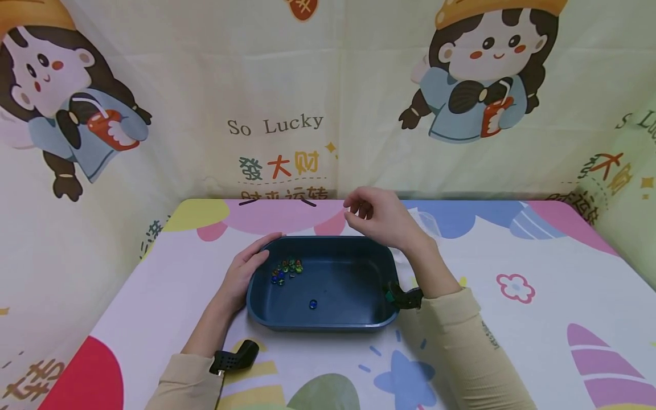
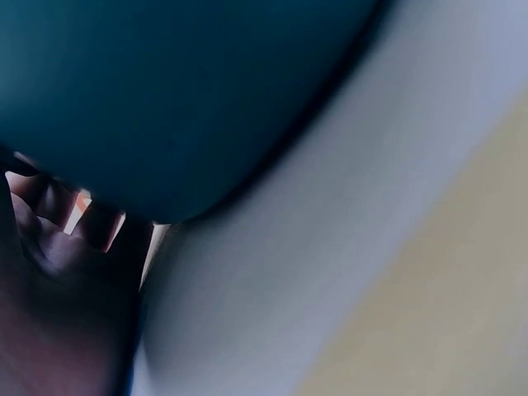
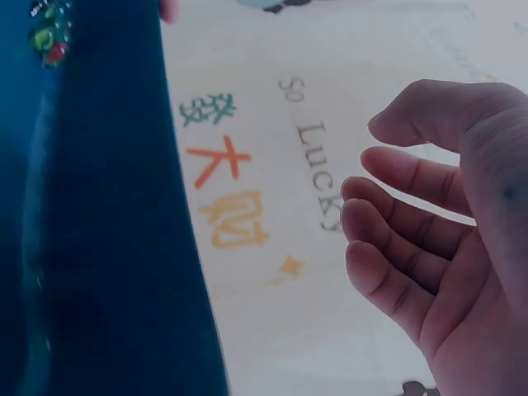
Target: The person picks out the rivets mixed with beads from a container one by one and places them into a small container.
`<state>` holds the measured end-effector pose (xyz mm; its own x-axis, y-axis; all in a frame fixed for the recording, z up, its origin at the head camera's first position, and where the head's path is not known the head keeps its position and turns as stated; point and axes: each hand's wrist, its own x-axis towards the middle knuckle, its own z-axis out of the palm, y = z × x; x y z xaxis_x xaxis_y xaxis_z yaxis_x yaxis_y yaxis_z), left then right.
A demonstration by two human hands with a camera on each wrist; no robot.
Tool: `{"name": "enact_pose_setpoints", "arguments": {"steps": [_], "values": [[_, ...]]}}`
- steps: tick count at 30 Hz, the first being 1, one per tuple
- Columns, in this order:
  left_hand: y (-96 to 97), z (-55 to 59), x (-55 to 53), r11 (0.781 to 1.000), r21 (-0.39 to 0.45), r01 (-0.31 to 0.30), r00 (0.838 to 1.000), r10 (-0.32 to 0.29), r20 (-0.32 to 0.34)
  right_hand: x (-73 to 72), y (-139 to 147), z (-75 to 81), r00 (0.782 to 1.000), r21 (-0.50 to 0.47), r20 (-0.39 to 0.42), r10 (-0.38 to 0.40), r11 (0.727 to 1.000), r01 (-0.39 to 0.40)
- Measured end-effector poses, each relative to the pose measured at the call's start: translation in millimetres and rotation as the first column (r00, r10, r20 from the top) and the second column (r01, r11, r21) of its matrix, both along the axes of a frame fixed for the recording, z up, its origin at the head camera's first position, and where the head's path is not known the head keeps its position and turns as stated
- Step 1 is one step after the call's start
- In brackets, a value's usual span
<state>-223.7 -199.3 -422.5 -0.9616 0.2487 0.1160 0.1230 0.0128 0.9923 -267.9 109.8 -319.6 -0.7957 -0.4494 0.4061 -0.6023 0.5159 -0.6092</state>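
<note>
A dark blue rectangular plastic basin (image 1: 338,327) sits on the table. Inside it, several glass marbles (image 1: 291,265) cluster near the left end, and a single blue marble (image 1: 313,304) lies apart toward the near side. My left hand (image 1: 241,276) grips the basin's left end, thumb at the rim and fingers along the outer wall. Above the far right corner of the basin is my right hand (image 1: 381,213), its fingers loosely curled with nothing between them. The right wrist view shows this hand (image 3: 437,223) beside the basin wall (image 3: 124,206).
Crumpled clear plastic (image 1: 426,221) lies behind the right forearm, beyond the basin's right end. A patterned cloth (image 1: 512,256) covers the table, and a printed curtain (image 1: 369,102) hangs at its back edge. Each wrist wears a black camera mount (image 1: 234,357).
</note>
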Motion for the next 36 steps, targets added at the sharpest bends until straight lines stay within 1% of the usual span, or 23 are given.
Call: {"name": "enact_pose_setpoints", "arguments": {"steps": [8, 14, 21, 26, 30, 36], "values": [[2.4, 0.7, -0.2, 1.000, 0.013, -0.003, 1.000, 0.003, 0.004, -0.2, -16.5, -5.5, 0.996, 0.027, -0.016, 0.090, 0.996, -0.090], [1.9, 0.7, 0.1, 1.000, 0.013, -0.006, 1.000, 0.006, 0.002, 0.5, -25.0, -9.5, 0.992, 0.042, -0.014, 0.122, 0.992, -0.122], [0.6, 0.5, 0.1, 1.000, 0.014, -0.002, 1.000, 0.002, 0.001, 0.0, -37.8, -15.6, 0.985, 0.071, -0.053, 0.167, 0.984, -0.163], [-0.3, -0.2, -0.8, 1.000, 0.007, 0.000, 1.000, 0.000, 0.000, -0.4, -41.6, -18.6, 0.976, 0.090, -0.041, 0.212, 0.974, -0.208], [-0.2, -0.6, -0.8, 1.000, 0.013, 0.002, 1.000, -0.002, -0.001, -1.5, -42.7, -21.9, 0.963, 0.058, -0.034, 0.267, 0.962, -0.265], [0.3, -0.3, -0.5, 1.000, 0.027, -0.002, 1.000, 0.002, 0.003, -4.0, -44.5, -29.4, 0.927, 0.013, -0.008, 0.374, 0.927, -0.374]]}}
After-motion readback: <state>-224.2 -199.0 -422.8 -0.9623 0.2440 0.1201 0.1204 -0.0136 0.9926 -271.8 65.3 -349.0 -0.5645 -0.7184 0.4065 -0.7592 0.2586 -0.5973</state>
